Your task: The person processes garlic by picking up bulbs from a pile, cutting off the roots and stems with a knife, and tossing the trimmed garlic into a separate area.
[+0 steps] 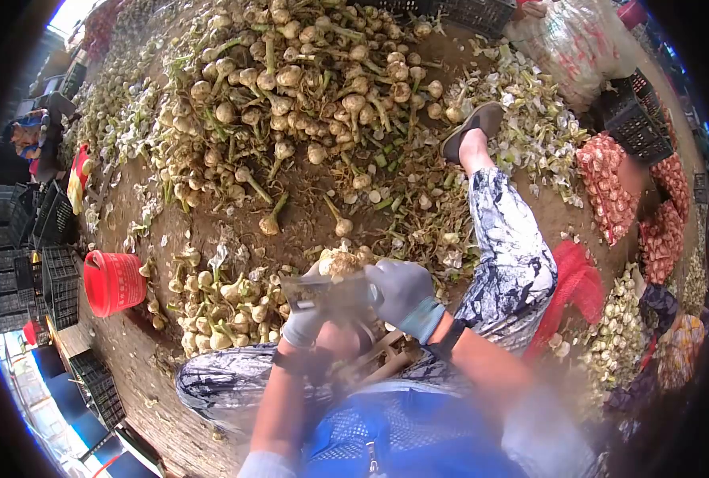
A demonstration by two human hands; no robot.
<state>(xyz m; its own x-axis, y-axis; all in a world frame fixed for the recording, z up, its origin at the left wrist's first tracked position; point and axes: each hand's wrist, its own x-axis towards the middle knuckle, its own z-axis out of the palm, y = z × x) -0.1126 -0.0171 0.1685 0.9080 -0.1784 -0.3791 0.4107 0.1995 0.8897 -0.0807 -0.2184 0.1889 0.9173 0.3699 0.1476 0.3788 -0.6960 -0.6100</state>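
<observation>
Both my hands wear grey gloves and meet in front of my lap. My left hand [300, 325] is closed around a garlic bulb [340, 261], whose rooty end shows above its fingers. My right hand [405, 293] is closed at the right end of a broad, flat grey blade [330, 295], which looks like a wide knife; its handle is hidden in the fist. The blade lies across the front of my left hand, just below the bulb, and is smeared by motion. Whether it touches the stem cannot be made out.
A large heap of stemmed garlic [283, 88] lies ahead. Trimmed bulbs [231, 307] are piled left of my hands, near a red bucket [114, 283]. Black crates [60, 285] stand farther left. Red net sacks [609, 183] and a black crate [637, 118] are at right.
</observation>
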